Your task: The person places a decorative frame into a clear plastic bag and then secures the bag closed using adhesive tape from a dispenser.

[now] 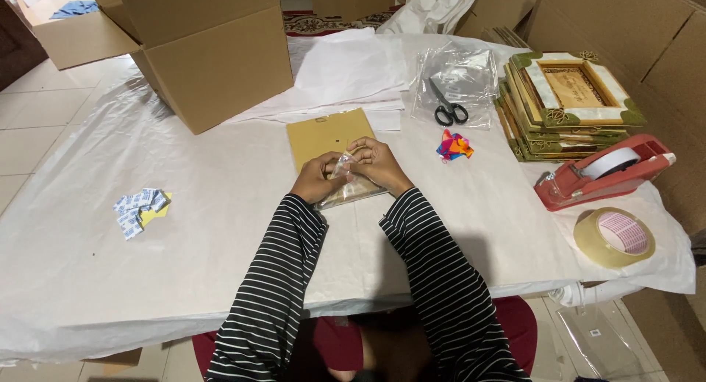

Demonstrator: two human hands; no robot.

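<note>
Left hand (318, 179) & right hand (377, 163) both pinched shut on a crinkly clear plastic bag (346, 185) at table centre, over a flat tan backing board (327, 138). Bag contents: can't tell. Open brown cardboard box (209, 55) at 11 o'clock, inside hidden.

Open brown cardboard box (206, 51) at table's far left; small blue-white sachets (138, 209) lie left of hands

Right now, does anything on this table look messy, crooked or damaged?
Nothing looks damaged. The stack of frames is fanned unevenly, and small blue and white packets lie in a loose heap. Both hands hold a clear bag.
</note>
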